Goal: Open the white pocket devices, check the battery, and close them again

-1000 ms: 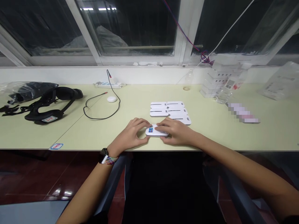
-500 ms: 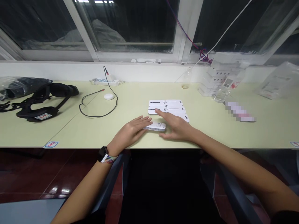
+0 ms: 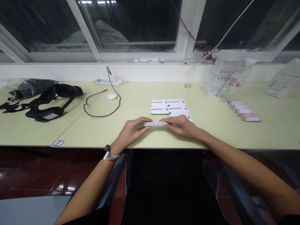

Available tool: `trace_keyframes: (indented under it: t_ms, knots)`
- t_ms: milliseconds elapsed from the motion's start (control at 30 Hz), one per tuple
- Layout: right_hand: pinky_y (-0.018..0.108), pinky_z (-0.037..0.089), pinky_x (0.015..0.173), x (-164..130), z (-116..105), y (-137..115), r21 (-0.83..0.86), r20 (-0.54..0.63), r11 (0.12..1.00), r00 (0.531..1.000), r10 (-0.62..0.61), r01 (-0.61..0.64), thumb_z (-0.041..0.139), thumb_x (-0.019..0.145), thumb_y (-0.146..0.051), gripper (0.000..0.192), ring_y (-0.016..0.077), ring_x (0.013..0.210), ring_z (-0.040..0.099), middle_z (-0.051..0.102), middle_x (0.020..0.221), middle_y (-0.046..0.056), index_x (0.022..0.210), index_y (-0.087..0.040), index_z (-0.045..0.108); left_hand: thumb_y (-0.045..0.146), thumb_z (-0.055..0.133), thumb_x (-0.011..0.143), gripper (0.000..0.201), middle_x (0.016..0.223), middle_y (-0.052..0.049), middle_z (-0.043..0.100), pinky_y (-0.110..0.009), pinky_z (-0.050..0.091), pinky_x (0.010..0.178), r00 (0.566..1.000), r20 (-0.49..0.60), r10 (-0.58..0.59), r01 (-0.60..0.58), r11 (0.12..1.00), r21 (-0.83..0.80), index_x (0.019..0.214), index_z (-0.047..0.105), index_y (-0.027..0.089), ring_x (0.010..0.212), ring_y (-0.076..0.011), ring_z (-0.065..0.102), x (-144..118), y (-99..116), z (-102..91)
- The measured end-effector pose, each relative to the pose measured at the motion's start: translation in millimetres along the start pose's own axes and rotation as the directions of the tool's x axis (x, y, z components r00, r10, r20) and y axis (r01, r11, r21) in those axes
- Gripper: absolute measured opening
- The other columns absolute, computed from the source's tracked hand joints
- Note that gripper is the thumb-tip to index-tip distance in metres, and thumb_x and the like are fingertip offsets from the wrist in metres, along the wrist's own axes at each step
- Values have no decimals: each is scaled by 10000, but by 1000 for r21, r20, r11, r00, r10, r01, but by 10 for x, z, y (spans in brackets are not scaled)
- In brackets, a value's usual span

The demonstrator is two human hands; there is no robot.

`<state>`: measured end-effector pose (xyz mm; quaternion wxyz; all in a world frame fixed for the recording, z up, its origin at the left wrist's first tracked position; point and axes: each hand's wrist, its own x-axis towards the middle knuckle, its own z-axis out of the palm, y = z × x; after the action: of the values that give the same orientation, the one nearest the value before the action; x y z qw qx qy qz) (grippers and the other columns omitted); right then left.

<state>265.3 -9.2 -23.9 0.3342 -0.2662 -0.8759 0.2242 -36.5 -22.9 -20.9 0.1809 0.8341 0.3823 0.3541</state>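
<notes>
A flat white case with a row of small dark marks along its edge is pinched between both my hands, its narrow side facing me. My left hand grips its left end, fingers on top and thumb below. At the other end, my right hand holds it the same way. Just beyond lie several flat white rounded pieces in two columns, each with a black line and a W-like mark. The right hand partly hides the nearest one on the right.
On the left of the pale table are a black headset, a looping black cable, a round white puck and a power strip. To the right stand stacked white boxes, a clear bottle and a blurred-out item.
The right hand has gone from spread beside the case to gripping its right end. My left hand now pinches the left end, and the case has tipped so its edge faces me.
</notes>
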Motion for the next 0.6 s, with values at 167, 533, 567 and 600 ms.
trace_keyframes:
  t_ms: [167,533,567,600]
  knots:
    - [351,531,713,36,51,-18,107,-65,981,984,167,-159,668,1045,-373,323,182,727,669,826,929,12,1304,-265,829,490,762,1042,277,1145,-31,870,-390,685,951,993,10,-116,116,985,-129,1170,835,255,1033,-271,829,12,4,-4]
    - [442,636,862,123,-16,4,577,-92,732,861,500,-363,899,828,-477,445,260,911,763,833,965,66,1166,-193,847,291,724,1065,832,1626,-172,600,-573,504,1215,943,127,308,-332,838,434,1765,276,257,1485,-378,587,337,215,186]
    - [452,642,878,124,-30,10,591,-78,715,856,511,-373,897,832,-484,454,259,911,764,826,943,62,1174,-191,841,296,710,1075,782,1602,-164,622,-558,522,1191,940,130,315,-340,842,418,1746,311,257,1449,-367,613,377,210,183]
    - [462,649,890,125,-41,20,599,-74,704,849,524,-382,891,842,-491,468,258,911,765,818,933,59,1198,-192,832,315,712,1077,724,1582,-153,640,-546,536,1170,937,132,323,-348,852,391,1713,370,259,1418,-359,633,416,193,177]
